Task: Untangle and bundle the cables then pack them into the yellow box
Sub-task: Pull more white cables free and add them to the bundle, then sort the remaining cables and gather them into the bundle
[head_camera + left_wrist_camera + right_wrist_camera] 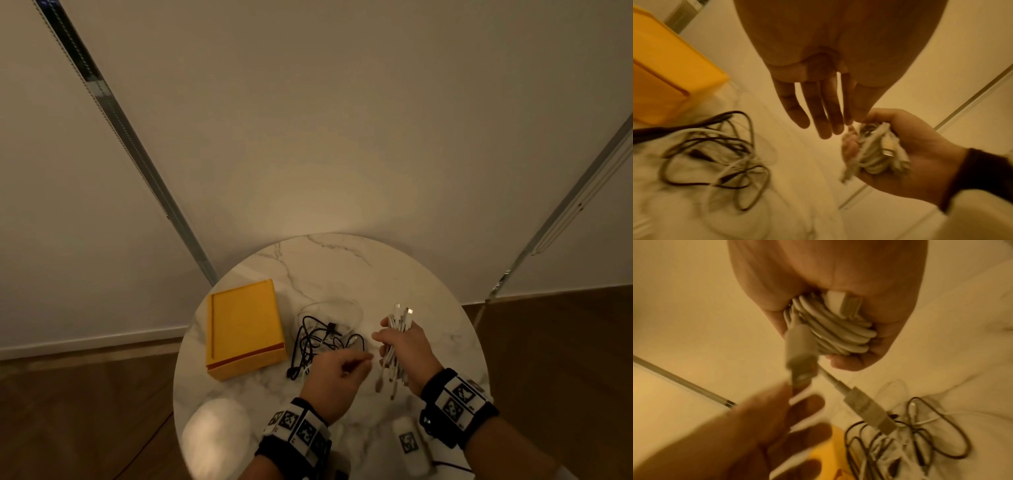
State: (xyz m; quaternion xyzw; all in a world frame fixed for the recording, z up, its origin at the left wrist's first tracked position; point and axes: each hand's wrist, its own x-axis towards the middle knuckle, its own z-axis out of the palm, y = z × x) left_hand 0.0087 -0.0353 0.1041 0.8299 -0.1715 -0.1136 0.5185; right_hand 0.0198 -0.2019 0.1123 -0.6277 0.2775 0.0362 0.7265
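My right hand [407,349] grips a coiled bundle of white cable [400,320], its plugs sticking out above the fist and loose ends hanging below. From the right wrist the coils [834,331] fill the palm and a white plug [865,408] juts forward. My left hand [342,368] hovers just left of the bundle with straight fingers [818,113], holding nothing. A tangle of black and white cables [322,339] lies on the table between the hands and the yellow box [245,325], whose top faces up.
A round white marble table [342,267] stands against a pale wall. A white device with a square marker [409,445] lies near the front edge by my right wrist. Wooden floor surrounds the table, with a thin cord [150,442] at the lower left.
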